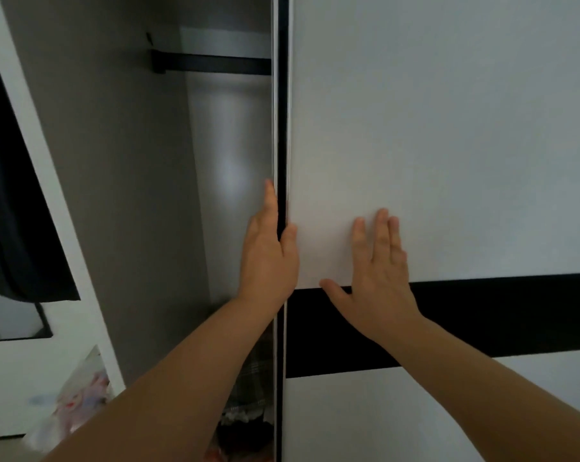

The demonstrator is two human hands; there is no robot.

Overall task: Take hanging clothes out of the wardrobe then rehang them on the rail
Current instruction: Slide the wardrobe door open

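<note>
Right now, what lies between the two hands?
In the head view, the sliding door's dark edge and bare white panel separate the left hand from the right hand.

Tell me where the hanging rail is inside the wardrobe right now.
In the head view, the dark rail runs across the top of the open compartment, upper left of centre, from the grey side wall to behind the sliding door edge, above the left hand.

The wardrobe stands open at left; its dark rail is bare, and crumpled clothes lie on its bottom.
</note>
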